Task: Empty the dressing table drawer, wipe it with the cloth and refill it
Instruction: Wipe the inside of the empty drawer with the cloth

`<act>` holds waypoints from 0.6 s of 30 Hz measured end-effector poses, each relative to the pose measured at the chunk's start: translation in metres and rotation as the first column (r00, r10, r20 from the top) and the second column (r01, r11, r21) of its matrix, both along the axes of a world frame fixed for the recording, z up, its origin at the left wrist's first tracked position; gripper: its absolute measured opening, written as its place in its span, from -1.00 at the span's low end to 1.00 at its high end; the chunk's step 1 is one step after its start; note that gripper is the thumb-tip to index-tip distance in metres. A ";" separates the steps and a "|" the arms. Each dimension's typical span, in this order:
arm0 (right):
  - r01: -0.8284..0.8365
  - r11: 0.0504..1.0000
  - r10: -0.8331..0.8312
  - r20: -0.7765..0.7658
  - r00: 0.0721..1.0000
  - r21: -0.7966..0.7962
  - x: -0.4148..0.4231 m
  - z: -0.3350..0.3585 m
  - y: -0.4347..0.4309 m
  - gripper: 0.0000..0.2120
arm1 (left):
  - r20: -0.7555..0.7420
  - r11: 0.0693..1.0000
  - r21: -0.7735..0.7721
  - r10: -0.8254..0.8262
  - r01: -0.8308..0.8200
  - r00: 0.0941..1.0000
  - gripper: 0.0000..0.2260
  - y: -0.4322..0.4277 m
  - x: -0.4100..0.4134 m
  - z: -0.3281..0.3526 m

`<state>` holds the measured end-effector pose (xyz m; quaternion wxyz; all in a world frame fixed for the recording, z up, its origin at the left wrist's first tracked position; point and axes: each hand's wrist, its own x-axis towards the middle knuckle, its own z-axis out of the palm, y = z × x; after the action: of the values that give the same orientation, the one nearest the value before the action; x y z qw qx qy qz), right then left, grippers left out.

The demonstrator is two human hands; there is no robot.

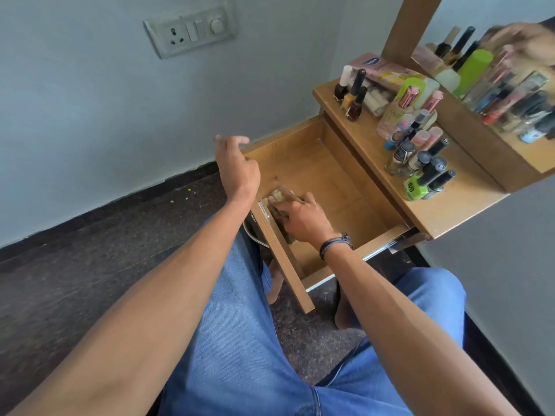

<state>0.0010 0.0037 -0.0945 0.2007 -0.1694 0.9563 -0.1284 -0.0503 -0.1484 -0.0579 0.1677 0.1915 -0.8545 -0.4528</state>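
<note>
The wooden drawer point(327, 178) of the dressing table stands pulled out and bare inside. My right hand point(303, 219) presses a greenish cloth point(277, 197) against the inside of the drawer's front panel, near its left corner. My left hand point(237, 163) rests on the drawer's left side edge with fingers spread, holding nothing. Several nail polish bottles point(420, 163) and other cosmetics stand on the table top point(450, 205).
A mirror point(495, 70) behind the table top reflects the bottles. A wall with a socket plate point(192, 28) is at the left, with dark floor below it. My knees in blue jeans sit under the drawer.
</note>
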 end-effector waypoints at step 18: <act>-0.012 0.998 0.019 -0.114 0.993 0.064 -0.039 -0.008 -0.037 -0.44 | -0.132 0.961 0.272 0.092 -0.053 0.987 -0.59 -0.007 0.021 -0.017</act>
<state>-0.0382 -0.0332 -0.1027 0.1515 -0.1776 0.9685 -0.0868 -0.0293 -0.1550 -0.0746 0.2178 0.2108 -0.7636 -0.5701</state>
